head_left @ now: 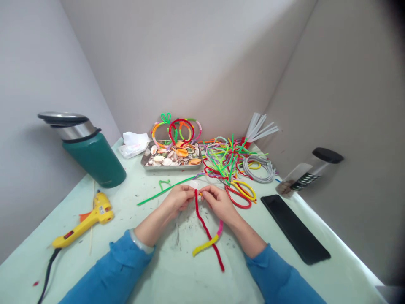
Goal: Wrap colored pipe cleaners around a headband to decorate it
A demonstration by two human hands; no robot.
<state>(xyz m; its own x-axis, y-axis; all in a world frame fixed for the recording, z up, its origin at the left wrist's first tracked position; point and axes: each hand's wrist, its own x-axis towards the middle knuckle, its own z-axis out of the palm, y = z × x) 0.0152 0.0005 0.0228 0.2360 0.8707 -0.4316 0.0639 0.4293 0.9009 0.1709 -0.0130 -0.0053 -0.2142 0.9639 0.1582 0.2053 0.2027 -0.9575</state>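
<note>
Plain walls (190, 63) meet behind a table (123, 216) with a pale green cover. We hold the work over the table's middle: our left hand (179, 199) closes narrowly on the top of the red stem (202, 220); our right hand (219, 202) pinches beside it, apparently on the striped stem (207, 244), whose yellow length crosses the red tail. Cautions: a slack pinch could let either stem slip; turning one could tangle the crossed tails; a sleeve (117, 264) catching the cord (48, 270) could drag the glue gun (95, 217). Labels: markings show on the glue gun, jar (305, 180) and bottle (96, 158); we cannot read them.
</note>
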